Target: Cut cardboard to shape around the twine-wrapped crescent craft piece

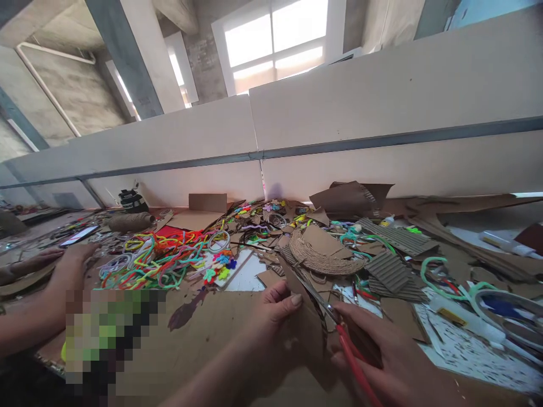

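Note:
My left hand (pixel 278 308) is closed on a piece of brown cardboard (pixel 305 333), thumb on top, near the middle of the view. Red-handled scissors (pixel 348 353) sit in my right hand (pixel 382 345), fingers around the handles. Their metal blades (pixel 311 289) point up and left, along the edge of the cardboard piece. Whether the blades touch the cardboard I cannot tell. Below both hands lies a large flat cardboard sheet (pixel 207 339) with a dark stain. Just beyond the blades is a half-round cardboard shape covered in coiled twine (pixel 324 254).
Colourful pipe cleaners (pixel 165 260) are heaped left of centre, beside small felt-like flowers (pixel 220 265). Corrugated cardboard scraps (pixel 392 271), a glue bottle (pixel 464 319) and tape rolls (pixel 509 311) lie right. Another person's arm (pixel 51 299) reaches in at left. A white partition (pixel 382 102) stands behind.

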`<action>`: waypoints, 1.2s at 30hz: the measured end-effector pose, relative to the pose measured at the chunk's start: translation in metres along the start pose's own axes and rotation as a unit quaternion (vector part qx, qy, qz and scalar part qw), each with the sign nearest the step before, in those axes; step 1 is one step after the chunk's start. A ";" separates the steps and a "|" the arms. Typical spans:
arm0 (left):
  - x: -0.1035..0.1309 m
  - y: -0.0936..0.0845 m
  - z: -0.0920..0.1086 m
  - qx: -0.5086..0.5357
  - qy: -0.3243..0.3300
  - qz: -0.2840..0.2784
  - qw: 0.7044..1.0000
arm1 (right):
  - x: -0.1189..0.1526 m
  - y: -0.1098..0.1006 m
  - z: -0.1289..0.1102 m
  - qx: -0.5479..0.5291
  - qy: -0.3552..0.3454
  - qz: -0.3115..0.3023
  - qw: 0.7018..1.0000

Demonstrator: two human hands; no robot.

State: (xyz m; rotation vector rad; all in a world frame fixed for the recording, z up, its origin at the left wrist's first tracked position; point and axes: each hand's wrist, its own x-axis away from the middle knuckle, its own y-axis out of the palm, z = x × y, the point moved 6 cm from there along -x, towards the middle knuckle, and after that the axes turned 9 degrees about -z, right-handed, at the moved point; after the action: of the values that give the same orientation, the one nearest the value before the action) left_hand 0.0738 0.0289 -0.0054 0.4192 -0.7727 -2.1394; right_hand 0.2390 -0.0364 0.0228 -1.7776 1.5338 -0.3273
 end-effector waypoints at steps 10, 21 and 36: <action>-0.002 -0.009 -0.002 -0.031 -0.010 0.012 0.999 | 0.000 0.000 0.002 0.007 -0.011 0.023 1.000; 0.000 0.004 -0.003 0.007 0.004 -0.007 1.000 | 0.001 -0.001 0.008 -0.041 0.025 0.035 0.998; 0.003 0.003 -0.001 -0.009 -0.020 -0.002 1.000 | -0.002 0.004 0.004 -0.058 0.036 -0.038 0.997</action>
State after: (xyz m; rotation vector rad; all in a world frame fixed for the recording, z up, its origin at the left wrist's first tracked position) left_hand 0.0745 0.0249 -0.0044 0.3711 -0.7756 -2.1624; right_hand 0.2378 -0.0328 0.0177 -1.9377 1.5664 -0.3491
